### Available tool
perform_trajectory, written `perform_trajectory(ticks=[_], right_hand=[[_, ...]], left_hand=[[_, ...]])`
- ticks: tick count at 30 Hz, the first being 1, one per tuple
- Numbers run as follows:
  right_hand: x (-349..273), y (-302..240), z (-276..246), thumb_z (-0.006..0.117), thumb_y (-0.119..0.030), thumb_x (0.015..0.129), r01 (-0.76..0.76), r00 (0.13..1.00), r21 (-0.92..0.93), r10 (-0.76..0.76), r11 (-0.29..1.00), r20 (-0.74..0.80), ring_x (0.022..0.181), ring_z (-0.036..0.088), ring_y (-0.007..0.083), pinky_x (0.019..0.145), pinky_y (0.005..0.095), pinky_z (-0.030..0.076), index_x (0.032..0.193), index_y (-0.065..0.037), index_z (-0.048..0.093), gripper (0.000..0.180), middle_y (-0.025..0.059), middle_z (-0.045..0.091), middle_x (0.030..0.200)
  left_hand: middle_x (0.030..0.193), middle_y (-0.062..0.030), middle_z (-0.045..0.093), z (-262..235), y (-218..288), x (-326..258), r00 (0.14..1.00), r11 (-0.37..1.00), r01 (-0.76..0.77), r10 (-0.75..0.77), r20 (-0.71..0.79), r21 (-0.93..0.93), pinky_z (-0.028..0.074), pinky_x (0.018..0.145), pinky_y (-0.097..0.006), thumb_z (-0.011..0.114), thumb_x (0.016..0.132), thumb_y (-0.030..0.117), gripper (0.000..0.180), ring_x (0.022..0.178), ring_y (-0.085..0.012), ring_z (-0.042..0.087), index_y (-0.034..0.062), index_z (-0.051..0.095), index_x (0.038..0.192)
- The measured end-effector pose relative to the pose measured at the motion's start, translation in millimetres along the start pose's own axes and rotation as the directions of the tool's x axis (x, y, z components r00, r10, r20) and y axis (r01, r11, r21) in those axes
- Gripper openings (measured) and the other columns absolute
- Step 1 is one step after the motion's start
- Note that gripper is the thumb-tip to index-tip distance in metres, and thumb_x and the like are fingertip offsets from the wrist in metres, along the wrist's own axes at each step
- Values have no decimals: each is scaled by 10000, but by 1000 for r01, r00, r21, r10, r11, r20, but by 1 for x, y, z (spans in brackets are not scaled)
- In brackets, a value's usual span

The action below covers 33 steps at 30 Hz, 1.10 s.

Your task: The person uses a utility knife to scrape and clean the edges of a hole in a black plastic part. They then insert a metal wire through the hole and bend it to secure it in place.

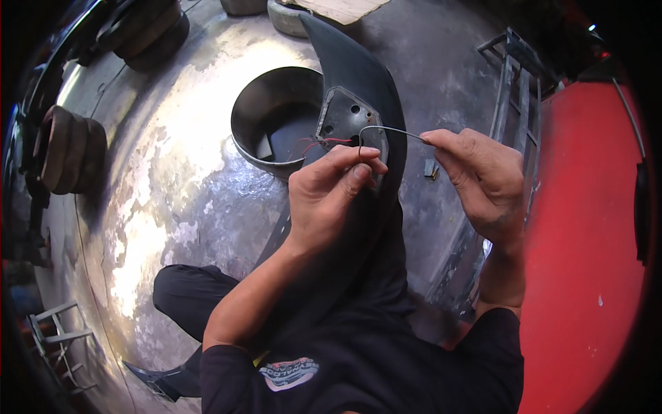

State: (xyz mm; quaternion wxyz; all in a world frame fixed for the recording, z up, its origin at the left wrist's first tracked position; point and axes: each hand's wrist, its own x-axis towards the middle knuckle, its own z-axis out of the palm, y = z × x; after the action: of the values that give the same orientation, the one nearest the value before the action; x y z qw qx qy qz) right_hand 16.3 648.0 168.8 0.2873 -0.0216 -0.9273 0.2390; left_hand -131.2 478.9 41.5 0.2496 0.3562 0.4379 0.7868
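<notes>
"Where is the thin wire (394, 129), and how is it held?"
"It crosses over the right edge of the black curved panel (362, 63). Left hand (323, 199) and right hand (488, 169) are apart, each pinching it."
"How far is the work?"
"The bend seems made; I see no fastening yet."

The end of the grey wire (393, 129) is covered by the fingertips of the left hand (327, 193), and its other end by those of the right hand (483, 176). Part of the black curved panel (355, 62) is hidden by the left hand, and part of the round drum (252, 114) by the panel. The cardboard (345, 8) is cut off by the upper edge. The red surface (586, 207) is cropped by the dark lens rim. The small object (431, 169) on the floor (434, 214) cannot be identified.
</notes>
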Motion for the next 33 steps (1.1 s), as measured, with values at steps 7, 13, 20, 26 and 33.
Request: perform_trajectory(ticks=[7, 13, 20, 26, 33], right_hand=[[-18, 5, 26, 668, 68, 1003, -285, 958, 248, 267, 926, 106, 670, 713, 226, 658, 341, 549, 1378, -6, 740, 389, 201, 726, 861], [-10, 13, 43, 613, 77, 1029, -91, 995, 204, 80, 975, 63, 645, 683, 203, 627, 331, 533, 1493, -33, 685, 483, 185, 693, 821], [-21, 5, 57, 555, 65, 1079, -121, 993, 240, 119, 963, 21, 505, 504, 53, 509, 269, 422, 1510, -20, 679, 457, 13, 551, 621], [-24, -6, 56, 579, 88, 1038, -78, 997, 163, 79, 984, -3, 489, 542, 98, 510, 292, 437, 1471, 20, 695, 452, 81, 633, 663], [-11, -29, 46, 639, 103, 976, -27, 997, -24, 29, 999, 69, 524, 653, 244, 541, 374, 495, 1463, 20, 698, 497, 193, 673, 733]], left_hand=[[933, -73, 777, 2, 5, -3, 998, 997, 55, -53, -45, 51, 556, 776, -245, 675, 1109, 57, 218, 868, -105, 720, -42, 761, 1283], [889, -54, 756, 7, 4, -6, 997, 982, -25, 38, -67, 188, 553, 746, -251, 661, 1126, 83, 243, 807, -106, 716, -19, 739, 1333], [850, -113, 724, 1, -1, -2, 969, 860, -217, 249, -7, 461, 544, 656, -318, 713, 1061, 11, 136, 724, -186, 719, -24, 755, 1185], [808, -117, 682, 3, 1, -1, 934, 747, -301, 356, 25, 593, 542, 643, -378, 709, 1042, -11, 58, 711, -268, 706, -3, 729, 1096], [816, -103, 712, 2, 1, -6, 968, 878, -190, 242, -64, 439, 548, 653, -318, 675, 1090, 22, 69, 713, -186, 718, -20, 702, 1138]])
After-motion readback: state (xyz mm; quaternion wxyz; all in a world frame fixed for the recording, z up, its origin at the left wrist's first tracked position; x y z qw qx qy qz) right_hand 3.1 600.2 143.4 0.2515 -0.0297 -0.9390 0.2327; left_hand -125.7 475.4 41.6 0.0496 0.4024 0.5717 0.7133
